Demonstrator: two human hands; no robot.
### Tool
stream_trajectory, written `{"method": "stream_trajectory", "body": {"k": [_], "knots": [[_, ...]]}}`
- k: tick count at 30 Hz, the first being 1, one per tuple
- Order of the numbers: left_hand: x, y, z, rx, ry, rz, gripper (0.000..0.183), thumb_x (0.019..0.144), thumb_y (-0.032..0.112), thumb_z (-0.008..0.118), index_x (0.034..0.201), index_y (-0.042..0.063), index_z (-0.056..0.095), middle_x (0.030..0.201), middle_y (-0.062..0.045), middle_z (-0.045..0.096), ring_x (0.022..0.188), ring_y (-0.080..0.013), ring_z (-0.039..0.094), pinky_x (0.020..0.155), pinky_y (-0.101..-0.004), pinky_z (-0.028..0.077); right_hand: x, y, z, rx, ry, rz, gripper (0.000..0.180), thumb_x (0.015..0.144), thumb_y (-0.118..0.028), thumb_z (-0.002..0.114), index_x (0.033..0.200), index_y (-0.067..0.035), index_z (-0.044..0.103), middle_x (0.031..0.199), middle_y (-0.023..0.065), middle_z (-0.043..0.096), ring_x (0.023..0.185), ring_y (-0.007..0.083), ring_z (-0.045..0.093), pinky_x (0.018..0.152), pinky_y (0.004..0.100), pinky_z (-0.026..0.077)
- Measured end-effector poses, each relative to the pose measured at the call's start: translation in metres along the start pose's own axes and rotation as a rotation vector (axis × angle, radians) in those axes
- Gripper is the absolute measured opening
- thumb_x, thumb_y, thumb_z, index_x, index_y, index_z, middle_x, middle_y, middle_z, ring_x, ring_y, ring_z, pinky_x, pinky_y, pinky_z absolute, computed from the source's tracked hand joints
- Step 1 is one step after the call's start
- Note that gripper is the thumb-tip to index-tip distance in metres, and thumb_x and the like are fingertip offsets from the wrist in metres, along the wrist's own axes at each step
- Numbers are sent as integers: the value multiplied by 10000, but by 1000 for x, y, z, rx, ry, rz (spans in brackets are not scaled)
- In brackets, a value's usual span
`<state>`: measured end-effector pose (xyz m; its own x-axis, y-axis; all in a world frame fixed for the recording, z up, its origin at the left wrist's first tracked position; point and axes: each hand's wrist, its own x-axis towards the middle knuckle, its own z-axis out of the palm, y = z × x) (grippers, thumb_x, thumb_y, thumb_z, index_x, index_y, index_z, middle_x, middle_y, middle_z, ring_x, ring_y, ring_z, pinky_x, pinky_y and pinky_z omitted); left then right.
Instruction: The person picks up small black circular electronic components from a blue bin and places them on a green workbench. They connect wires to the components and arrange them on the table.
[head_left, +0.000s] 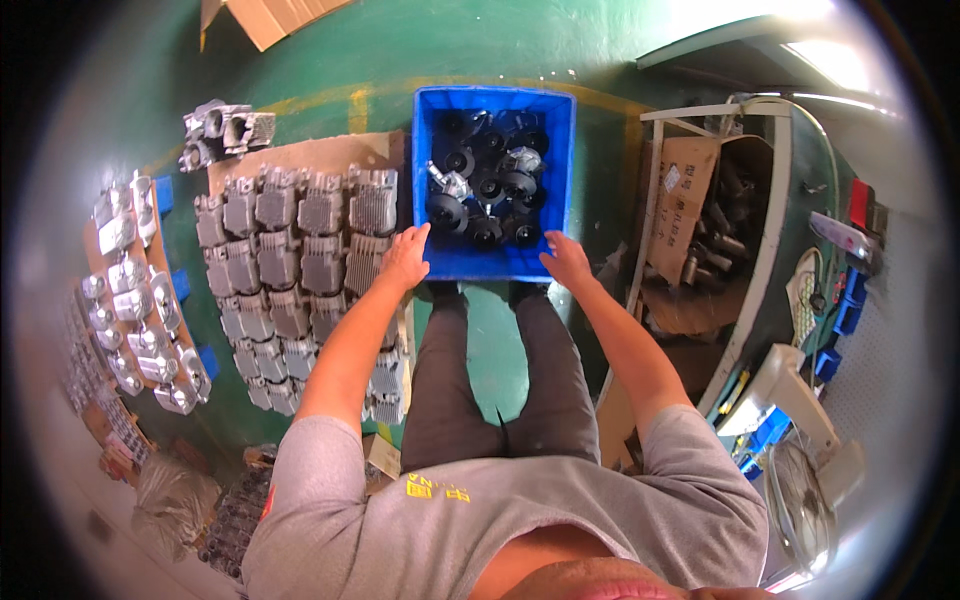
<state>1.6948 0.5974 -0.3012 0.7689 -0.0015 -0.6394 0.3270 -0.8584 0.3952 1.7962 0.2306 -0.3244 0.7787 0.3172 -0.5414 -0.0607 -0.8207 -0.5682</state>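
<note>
A blue plastic crate (491, 268) stands before me and holds many dark round parts (489, 187), some with silvery metal housings (454, 184). At its near left corner is my left hand (408, 256), with the fingers along the rim. My right hand (564, 259) is at the near right corner, its fingers bent at the side wall. Whether either hand grips the rim or only rests against it, I cannot tell. My feet stand just behind the crate's near wall, partly hidden by it.
Rows of finned metal castings (277, 262) lie on cardboard at the left, with shinier castings (139, 292) farther out. A white-framed workbench (651, 217) stands at the right, over an open cardboard box (682, 202) of metal parts. Another cardboard box (277, 19) is at the top.
</note>
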Motion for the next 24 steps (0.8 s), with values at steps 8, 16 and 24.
{"method": "stream_trajectory", "body": {"k": [8, 16, 24], "knots": [[157, -19, 76, 468, 89, 169, 752, 866, -15, 626, 1558, 143, 379, 1506, -199, 473, 1406, -359, 438, 1177, -484, 330, 177, -3, 51, -338, 120, -1, 820, 732, -206, 846, 1435, -172, 425, 1430, 170, 488, 1238, 420, 542, 974, 537, 518], [210, -26, 91, 526, 133, 250, 365, 931, 67, 546, 1291, 126, 572, 1126, -140, 596, 1114, -336, 592, 884, -457, 521, 235, 46, 88, -339, 70, -13, 638, 728, -172, 827, 1294, -119, 536, 1322, 190, 545, 1188, 402, 592, 934, 514, 559], [195, 25, 71, 481, 7, 198, 263, 959, 113, 528, 1207, 115, 615, 1230, -147, 607, 1195, -318, 568, 938, -477, 475, 145, 10, 13, -78, 218, -36, 534, 740, -145, 764, 1250, -88, 616, 1234, 196, 594, 1175, 412, 587, 972, 480, 524]]}}
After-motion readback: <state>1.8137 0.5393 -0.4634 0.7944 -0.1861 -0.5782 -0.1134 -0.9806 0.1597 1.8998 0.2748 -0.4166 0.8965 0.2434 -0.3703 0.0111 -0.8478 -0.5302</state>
